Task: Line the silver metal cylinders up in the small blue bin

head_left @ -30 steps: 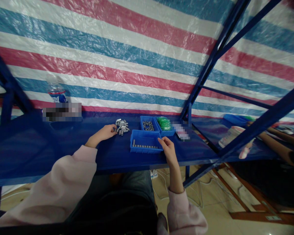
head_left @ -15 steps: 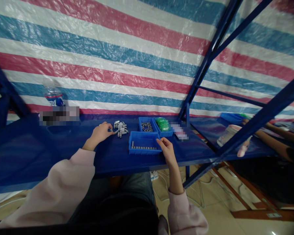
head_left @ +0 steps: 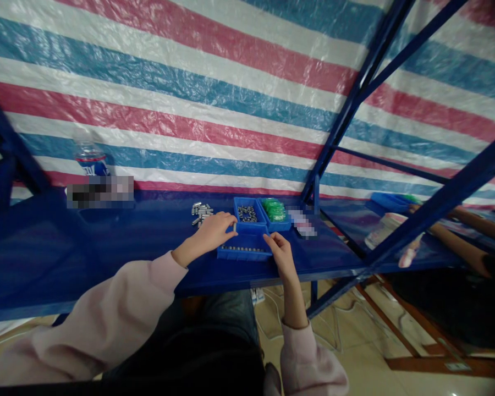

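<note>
My left hand (head_left: 212, 234) hovers over the near blue tray (head_left: 243, 252), fingers pinched on a small grey metal cylinder (head_left: 234, 226). A row of such cylinders lies along the tray's front. My right hand (head_left: 278, 250) rests at the tray's right front corner, fingers curled on its rim. A loose pile of metal cylinders (head_left: 201, 212) lies on the blue table (head_left: 148, 236) just left of and behind my left hand.
Behind the near tray stand a blue tray of dark metal parts (head_left: 248, 213) and a tray of green parts (head_left: 274, 210). A water bottle (head_left: 89, 160) stands far left. Blue frame bars (head_left: 342, 124) rise at right. Another person's arms (head_left: 457, 236) work at the right-hand table.
My left hand has moved right from the loose pile to above the near tray, carrying a cylinder. My right hand has stayed at the tray's corner.
</note>
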Action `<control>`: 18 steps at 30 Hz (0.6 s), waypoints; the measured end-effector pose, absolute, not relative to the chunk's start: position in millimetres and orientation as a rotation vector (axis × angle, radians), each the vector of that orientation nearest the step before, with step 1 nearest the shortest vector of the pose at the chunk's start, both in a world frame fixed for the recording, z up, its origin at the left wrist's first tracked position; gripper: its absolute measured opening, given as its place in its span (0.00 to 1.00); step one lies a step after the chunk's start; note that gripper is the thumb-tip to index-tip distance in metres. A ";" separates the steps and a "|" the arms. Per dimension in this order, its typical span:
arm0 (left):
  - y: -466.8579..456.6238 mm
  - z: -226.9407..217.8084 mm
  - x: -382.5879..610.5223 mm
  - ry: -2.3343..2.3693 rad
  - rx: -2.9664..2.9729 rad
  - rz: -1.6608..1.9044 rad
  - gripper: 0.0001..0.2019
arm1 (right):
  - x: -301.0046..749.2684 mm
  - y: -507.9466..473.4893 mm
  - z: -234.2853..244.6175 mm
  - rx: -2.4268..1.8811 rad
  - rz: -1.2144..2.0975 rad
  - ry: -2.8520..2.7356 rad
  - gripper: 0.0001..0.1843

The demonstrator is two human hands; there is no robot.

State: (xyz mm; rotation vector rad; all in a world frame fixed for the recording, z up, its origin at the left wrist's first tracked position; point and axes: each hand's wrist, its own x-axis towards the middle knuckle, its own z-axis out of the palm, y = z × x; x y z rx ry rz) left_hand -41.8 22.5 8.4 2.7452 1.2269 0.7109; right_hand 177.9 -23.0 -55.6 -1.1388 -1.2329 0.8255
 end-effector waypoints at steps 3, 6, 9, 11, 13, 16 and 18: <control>18.8 5.6 -35.7 1.286 2.836 0.588 0.10 | 178.2 -22.7 -56.2 -1.151 0.831 -1.226 0.20; 18.7 5.2 -35.8 1.323 2.840 0.541 0.09 | 178.7 -22.3 -56.3 -1.144 0.835 -1.219 0.20; 19.9 4.8 -36.1 1.329 2.846 0.517 0.09 | 178.9 -22.1 -56.1 -1.145 0.841 -1.215 0.20; 21.0 3.9 -35.9 1.308 2.869 0.505 0.08 | 179.0 -22.1 -56.0 -1.149 0.843 -1.216 0.20; 22.1 3.3 -35.6 1.286 2.899 0.486 0.08 | 179.1 -22.0 -56.0 -1.150 0.839 -1.218 0.20; 22.4 4.5 -35.5 1.270 2.945 0.422 0.08 | 179.1 -21.8 -56.2 -1.151 0.825 -1.225 0.21; 21.5 6.8 -35.4 1.286 2.963 0.358 0.08 | 179.1 -21.7 -56.0 -1.152 0.823 -1.232 0.21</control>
